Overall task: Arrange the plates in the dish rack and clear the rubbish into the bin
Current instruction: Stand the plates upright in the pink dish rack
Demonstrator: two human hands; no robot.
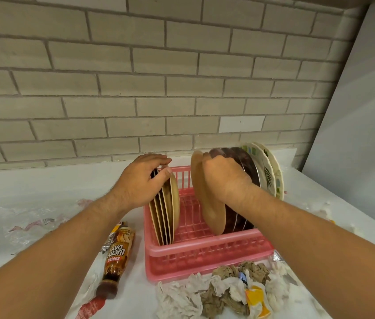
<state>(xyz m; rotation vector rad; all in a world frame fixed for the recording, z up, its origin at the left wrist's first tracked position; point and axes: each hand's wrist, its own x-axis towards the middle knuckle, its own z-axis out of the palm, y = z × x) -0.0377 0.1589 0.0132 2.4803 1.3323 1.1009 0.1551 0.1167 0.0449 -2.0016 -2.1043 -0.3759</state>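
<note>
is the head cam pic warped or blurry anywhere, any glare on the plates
Head view: wide-angle warp bows the brick wall courses; light is soft and even, with no hard glare on the tan plates or pink dish rack; focus is sharp enough to read the Kopiko Lucky Day bottle label; clear plastic wrap at left washes out against the white counter.

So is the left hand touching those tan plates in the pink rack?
Touching. The head view shows the left hand with fingers curled over the top edges of the tan plates standing in the pink rack, thumb against the rightmost one.
</note>
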